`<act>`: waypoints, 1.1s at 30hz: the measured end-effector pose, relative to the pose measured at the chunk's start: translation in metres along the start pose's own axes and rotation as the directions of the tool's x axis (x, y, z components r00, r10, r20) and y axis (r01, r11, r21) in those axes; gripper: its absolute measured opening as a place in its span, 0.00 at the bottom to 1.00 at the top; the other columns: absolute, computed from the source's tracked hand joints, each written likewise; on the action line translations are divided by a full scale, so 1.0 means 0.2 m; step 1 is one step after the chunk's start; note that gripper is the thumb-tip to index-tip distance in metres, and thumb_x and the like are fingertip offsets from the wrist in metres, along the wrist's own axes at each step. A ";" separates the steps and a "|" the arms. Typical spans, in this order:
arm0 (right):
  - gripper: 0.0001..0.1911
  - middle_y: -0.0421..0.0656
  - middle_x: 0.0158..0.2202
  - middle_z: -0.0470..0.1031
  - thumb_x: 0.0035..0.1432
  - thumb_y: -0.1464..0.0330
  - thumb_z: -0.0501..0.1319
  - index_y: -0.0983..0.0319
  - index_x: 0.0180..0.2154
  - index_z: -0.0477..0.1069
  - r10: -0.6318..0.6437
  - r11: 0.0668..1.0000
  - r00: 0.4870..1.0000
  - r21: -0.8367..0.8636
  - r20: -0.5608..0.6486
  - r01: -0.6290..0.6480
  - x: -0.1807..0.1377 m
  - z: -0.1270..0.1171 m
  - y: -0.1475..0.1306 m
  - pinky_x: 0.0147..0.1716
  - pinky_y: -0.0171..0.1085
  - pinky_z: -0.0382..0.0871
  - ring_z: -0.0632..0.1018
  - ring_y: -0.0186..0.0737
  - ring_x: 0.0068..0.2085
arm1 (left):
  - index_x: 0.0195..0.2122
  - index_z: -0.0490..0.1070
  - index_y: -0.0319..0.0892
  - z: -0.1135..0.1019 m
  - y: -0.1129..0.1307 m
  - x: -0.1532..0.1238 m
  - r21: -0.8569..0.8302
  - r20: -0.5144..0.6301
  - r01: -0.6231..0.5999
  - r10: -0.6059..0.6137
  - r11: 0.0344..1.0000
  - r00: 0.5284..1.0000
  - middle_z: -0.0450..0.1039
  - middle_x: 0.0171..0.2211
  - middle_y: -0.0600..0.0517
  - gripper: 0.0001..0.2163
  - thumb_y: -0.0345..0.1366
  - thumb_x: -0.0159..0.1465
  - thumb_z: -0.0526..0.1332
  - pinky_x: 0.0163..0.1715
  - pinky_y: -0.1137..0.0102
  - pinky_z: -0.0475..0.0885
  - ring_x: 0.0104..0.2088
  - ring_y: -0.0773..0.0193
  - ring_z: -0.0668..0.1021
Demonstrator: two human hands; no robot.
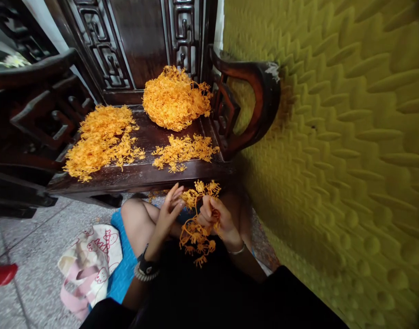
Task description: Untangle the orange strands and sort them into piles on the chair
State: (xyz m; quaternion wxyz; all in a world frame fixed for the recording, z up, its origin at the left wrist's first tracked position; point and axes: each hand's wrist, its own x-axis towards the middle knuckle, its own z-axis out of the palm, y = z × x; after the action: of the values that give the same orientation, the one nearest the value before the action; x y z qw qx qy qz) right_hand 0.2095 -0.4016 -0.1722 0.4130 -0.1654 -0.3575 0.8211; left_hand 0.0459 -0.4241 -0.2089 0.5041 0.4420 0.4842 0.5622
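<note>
Grey floor [38, 246], speckled and divided by thin lines, lies around the chair [141, 177], which is of dark wood and has a carved back. On this floor, beginning from the left, a red thing [4, 275] is partly visible, well apart from the chair. Next comes a white bag [93, 265] with red drawings and a pink strap, before the left front of the chair. Above it, on the left part of the chair's seat, is spread a wide orange heap [100, 141]. Beside the bag, a blue mat [122, 260] lies before the chair, under the person's leg.

Before the middle of the chair, the left hand [170, 205] is raised with its fingers loosely apart; I cannot tell if it touches the orange strand [197, 230] just beside it. At the back of the chair's seat stands a round orange pile [175, 100], and near the seat's front edge lies a smaller bunch [185, 150]. The strand hangs before the chair from the right hand [216, 214], whose fingers are closed around part of it. Finally, to the right of the chair, rises a yellow-green wall [332, 137] with a raised pattern.
</note>
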 end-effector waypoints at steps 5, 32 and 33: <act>0.23 0.31 0.12 0.53 0.57 0.52 0.58 0.61 0.20 0.62 0.012 0.956 0.993 -0.291 -0.118 -0.046 0.00 0.02 0.02 0.15 0.30 0.49 0.55 0.26 0.13 | 0.60 0.62 0.45 0.05 0.04 -0.03 0.030 0.089 -0.044 0.041 0.999 0.995 0.75 0.46 0.47 0.31 0.42 0.56 0.67 0.42 0.66 0.73 0.41 0.59 0.77; 0.10 0.38 0.28 0.70 0.52 0.59 0.62 0.58 0.28 0.67 -0.227 0.792 0.894 -0.607 -0.387 -0.062 0.07 0.03 0.17 0.36 0.37 0.68 0.72 0.37 0.31 | 0.28 0.67 0.41 0.01 0.06 -0.08 0.535 0.108 -0.109 0.060 0.838 0.992 0.69 0.26 0.52 0.16 0.45 0.68 0.51 0.32 0.69 0.63 0.29 0.63 0.70; 0.12 0.37 0.25 0.68 0.52 0.59 0.63 0.59 0.26 0.65 -0.163 0.821 0.914 -0.564 -0.373 -0.084 0.07 0.03 0.16 0.33 0.35 0.67 0.70 0.35 0.28 | 0.27 0.67 0.41 0.01 0.06 -0.08 0.489 0.121 -0.101 0.047 0.867 0.992 0.70 0.25 0.52 0.17 0.45 0.68 0.50 0.31 0.70 0.63 0.28 0.63 0.70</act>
State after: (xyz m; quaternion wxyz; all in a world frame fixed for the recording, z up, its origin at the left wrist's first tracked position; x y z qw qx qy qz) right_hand 0.1795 -0.4067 -0.1911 0.4269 -0.4394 -0.4959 0.6154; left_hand 0.0486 -0.4407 -0.1963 0.3772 0.6032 0.5673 0.4148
